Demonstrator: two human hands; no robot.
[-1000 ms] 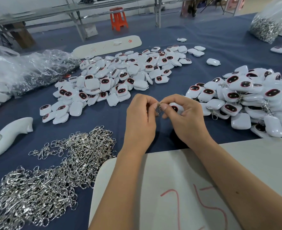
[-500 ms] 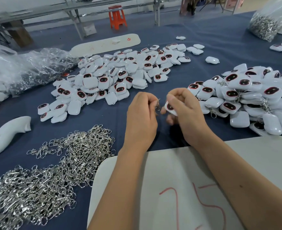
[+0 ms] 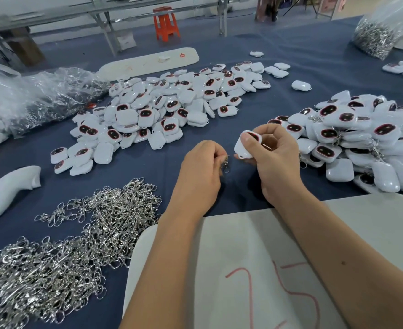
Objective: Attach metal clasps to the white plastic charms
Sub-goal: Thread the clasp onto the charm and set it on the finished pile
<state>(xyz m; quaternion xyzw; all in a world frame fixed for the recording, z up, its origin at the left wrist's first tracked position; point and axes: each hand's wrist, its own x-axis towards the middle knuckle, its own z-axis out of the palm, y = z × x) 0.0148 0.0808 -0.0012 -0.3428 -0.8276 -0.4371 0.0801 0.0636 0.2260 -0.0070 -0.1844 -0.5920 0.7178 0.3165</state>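
Observation:
My left hand (image 3: 201,168) pinches a small metal clasp (image 3: 226,163) that dangles from its fingertips above the blue cloth. A short gap to the right, my right hand (image 3: 274,160) holds one white plastic charm (image 3: 244,146) with a dark red-rimmed face, thumb pressed on its top. Clasp and charm are apart. A big heap of loose clasps (image 3: 60,252) lies at the lower left. Beyond my hands spreads a pile of charms (image 3: 162,110), and another charm pile (image 3: 362,141), some with clasps on them, lies at the right.
A white board (image 3: 255,269) marked with red numerals lies under my forearms. A white handle-shaped plastic part (image 3: 8,191) sits at the left edge. Clear plastic bags (image 3: 29,96) lie at the far left, a bag of clasps (image 3: 376,32) at the far right. An orange stool (image 3: 166,23) stands beyond the table.
My hands were pressed together over clasp and charm; they have drawn apart. The right hand lifted the charm up and to the right, and the clasp now hangs from the left fingertips.

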